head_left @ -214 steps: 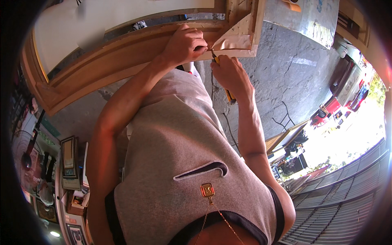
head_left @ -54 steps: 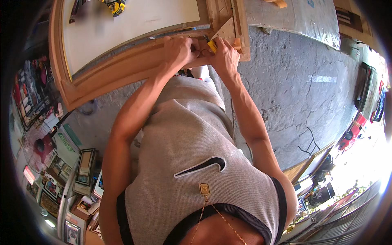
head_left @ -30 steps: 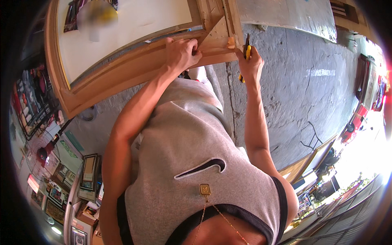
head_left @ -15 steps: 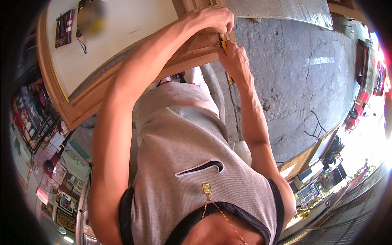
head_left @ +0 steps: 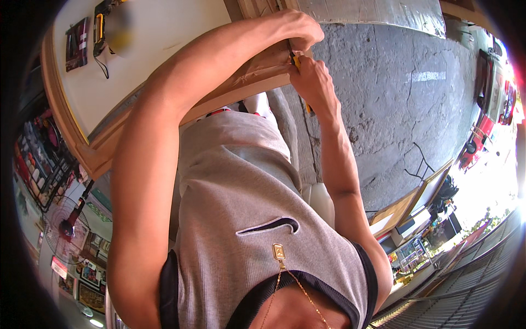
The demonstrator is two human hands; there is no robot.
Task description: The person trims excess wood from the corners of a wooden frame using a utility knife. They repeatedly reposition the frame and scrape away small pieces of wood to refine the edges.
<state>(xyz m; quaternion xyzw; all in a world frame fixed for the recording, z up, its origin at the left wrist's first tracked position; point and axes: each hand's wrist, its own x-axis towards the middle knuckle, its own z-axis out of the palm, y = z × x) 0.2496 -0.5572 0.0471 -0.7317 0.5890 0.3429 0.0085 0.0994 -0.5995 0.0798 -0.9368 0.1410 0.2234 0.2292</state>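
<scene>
A large brown wooden frame [head_left: 241, 88] around a whitish panel [head_left: 175, 33] lies ahead and to the left. My left hand [head_left: 303, 30] reaches across to the frame's right-hand corner, its wrist bent and its fingers curled down. What those fingers pinch, if anything, is hidden. Just below it, my right hand [head_left: 313, 82] is closed around a slim yellow-and-black hand tool [head_left: 296, 60]. The tool's dark end points at the frame's corner, close to my left fingers, and its yellow rear end shows by my right wrist. My fingers cover the rest, so its exact kind cannot be told.
On the panel lie a dark flat packet [head_left: 77, 44] and a yellow-and-black item [head_left: 99, 27] with a cord loop. Cracked grey concrete floor [head_left: 378, 109] spreads right, below a grey sheet-covered surface [head_left: 383, 13]. A fan [head_left: 67, 226] stands left; framed panels [head_left: 405, 211] lean right.
My left hand has shifted slightly right and its wrist has bent more over the corner. My right hand, still around the tool, has moved a little left. The view has shifted slightly.
</scene>
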